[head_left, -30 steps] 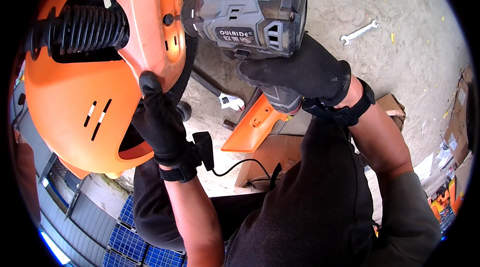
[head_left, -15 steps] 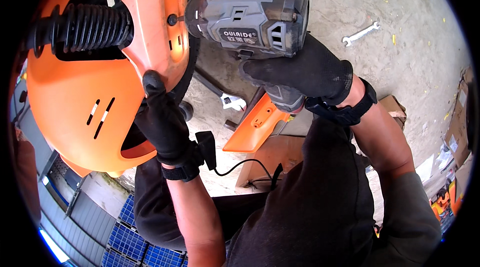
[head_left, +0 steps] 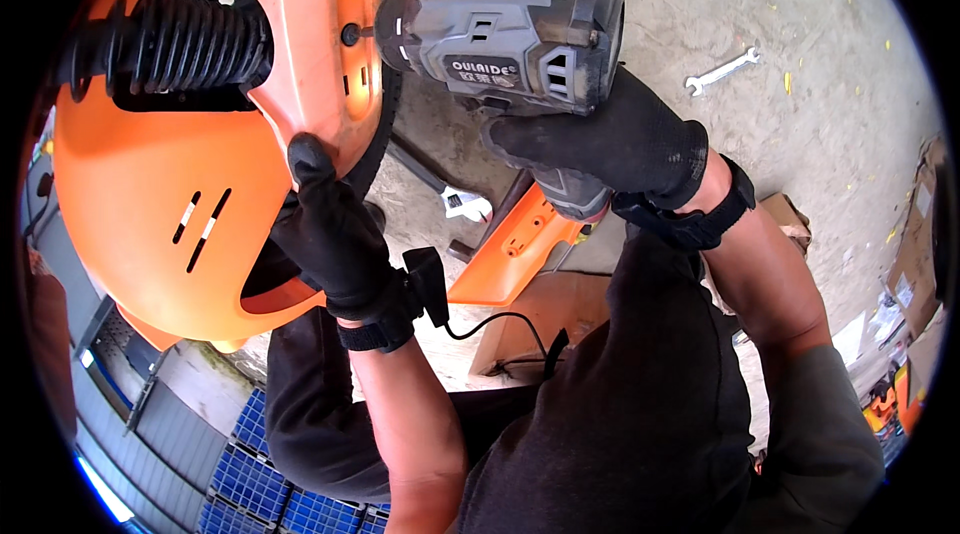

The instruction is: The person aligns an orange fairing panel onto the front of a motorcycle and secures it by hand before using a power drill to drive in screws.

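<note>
Concrete floor: the grey floor (head_left: 780, 139) ran wide off past the back end of the tool, kinda rough and blotchy, with the cardboard pieces way over by the right rim.
Orange bodywork: the big orange shell (head_left: 150, 209) filled the upper left, rounded lower edge sitting near the person's knee. Smooth, glossy-looking surface, two slim slots, and a paler upright strip (head_left: 300, 64) with slotted holes down its right side.
Power tool: the grey and black power tool (head_left: 500, 29) was level, upper middle, nose pointing left just beside that strip. Chunky angular housing, vents, scuffed and dusty. Its back end stood well apart from the wrench.
Right hand: the black-gloved right hand (head_left: 630, 129) was wrapped around the tool's handle.
Left hand: the gloved left hand (head_left: 335, 234) had its thumb on the strip's lower edge; fingers were hidden, so can't tell if it was actually gripping.
Spring: a black coil spring (head_left: 190, 44) lay crosswise in the shell's dark opening, fat round loops.
Loose panel: an orange panel (head_left: 515, 244) sat below the tool, tilted, near the adjustable wrench (head_left: 465, 204).
Wrench: shiny open-ended wrench (head_left: 722, 72), flat on the concrete.
Bolt: small, dark, round bolt head (head_left: 350, 34) in the strip, right at the tool's thin bit; couldn't tell if seated.
</note>
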A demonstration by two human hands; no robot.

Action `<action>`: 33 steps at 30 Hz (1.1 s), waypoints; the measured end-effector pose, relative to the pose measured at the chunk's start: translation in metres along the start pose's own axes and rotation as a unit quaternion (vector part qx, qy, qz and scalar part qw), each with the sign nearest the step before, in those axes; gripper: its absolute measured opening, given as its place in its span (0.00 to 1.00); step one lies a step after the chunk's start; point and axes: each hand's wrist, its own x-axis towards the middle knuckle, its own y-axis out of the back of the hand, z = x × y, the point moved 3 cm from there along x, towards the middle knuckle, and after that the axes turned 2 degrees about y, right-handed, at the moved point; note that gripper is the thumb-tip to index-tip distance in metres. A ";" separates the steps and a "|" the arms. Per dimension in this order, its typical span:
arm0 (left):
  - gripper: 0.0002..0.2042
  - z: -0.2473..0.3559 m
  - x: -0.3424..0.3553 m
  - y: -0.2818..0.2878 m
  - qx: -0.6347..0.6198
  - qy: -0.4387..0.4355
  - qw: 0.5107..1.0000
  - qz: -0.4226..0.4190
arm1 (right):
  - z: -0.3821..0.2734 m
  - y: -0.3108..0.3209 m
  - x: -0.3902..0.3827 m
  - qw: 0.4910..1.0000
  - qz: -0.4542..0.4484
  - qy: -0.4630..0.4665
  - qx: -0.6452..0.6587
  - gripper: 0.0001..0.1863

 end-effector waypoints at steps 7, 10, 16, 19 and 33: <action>0.06 0.010 -0.008 -0.013 0.146 -0.150 0.978 0.022 | 0.000 0.001 0.001 0.999 -0.003 -0.045 0.015 0.19; 0.09 0.015 -0.011 -0.014 0.264 -0.212 0.940 0.035 | -0.004 0.002 -0.002 0.996 -0.006 -0.080 0.050 0.21; 0.11 0.017 -0.009 -0.020 -0.028 -0.057 0.995 0.072 | -0.015 0.003 0.001 0.994 -0.023 -0.107 0.019 0.23; 0.14 0.023 -0.008 -0.029 -0.187 -0.014 0.979 0.074 | -0.016 0.003 0.001 0.993 -0.023 -0.116 0.016 0.23; 0.15 0.008 -0.004 -0.016 -0.059 -0.064 0.994 0.069 | -0.002 0.001 0.000 0.995 -0.011 -0.084 0.048 0.22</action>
